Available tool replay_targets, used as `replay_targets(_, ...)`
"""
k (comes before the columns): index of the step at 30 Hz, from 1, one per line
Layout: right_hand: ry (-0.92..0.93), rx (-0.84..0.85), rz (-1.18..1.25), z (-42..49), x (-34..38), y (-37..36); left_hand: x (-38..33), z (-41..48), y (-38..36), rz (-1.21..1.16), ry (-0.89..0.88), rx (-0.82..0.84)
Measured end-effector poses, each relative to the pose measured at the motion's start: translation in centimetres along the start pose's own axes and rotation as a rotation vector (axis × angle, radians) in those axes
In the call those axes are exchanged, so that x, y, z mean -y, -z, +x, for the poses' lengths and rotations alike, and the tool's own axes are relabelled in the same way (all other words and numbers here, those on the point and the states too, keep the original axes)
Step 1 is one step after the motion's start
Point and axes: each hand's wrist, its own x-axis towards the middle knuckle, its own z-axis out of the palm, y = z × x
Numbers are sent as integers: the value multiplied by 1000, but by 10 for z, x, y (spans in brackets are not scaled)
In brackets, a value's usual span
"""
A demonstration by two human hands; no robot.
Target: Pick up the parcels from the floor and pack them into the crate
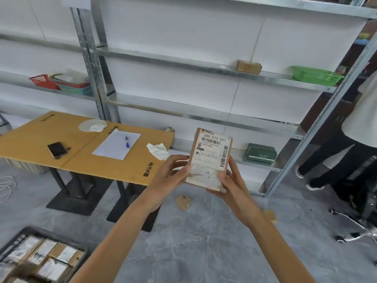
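A small brown cardboard parcel [210, 158] with a white shipping label is held up at chest height, label facing me. My left hand [170, 173] grips its left edge and my right hand [230, 184] grips its lower right corner from below. A dark crate [14, 241] sits on the floor at the bottom left, with several labelled parcels [51, 260] lying inside. Two more small brown parcels lie on the grey floor: one [183, 201] below my hands, another [270, 215] partly hidden by my right forearm.
A cardboard-topped table [81, 156] stands left, carrying a phone [56, 149], paper and pen. Metal shelving [204, 68] runs along the wall with a box [248, 67], green basket [316, 75] and red basket [43, 81]. A person [350, 139] and a chair base [355, 231] are at right.
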Motion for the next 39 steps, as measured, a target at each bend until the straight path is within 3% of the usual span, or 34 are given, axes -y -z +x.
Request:
replay_targets(19,-138,11,111,-7,-113,-326,11,-153,318,260,103,-136)
replay_targets(33,-313,2,139,131,-211,-432,47,-61,487,382,324,-89)
replay_targets(39,-398,-5,6,187,-243,-465,74,-21,552,379,410,-75)
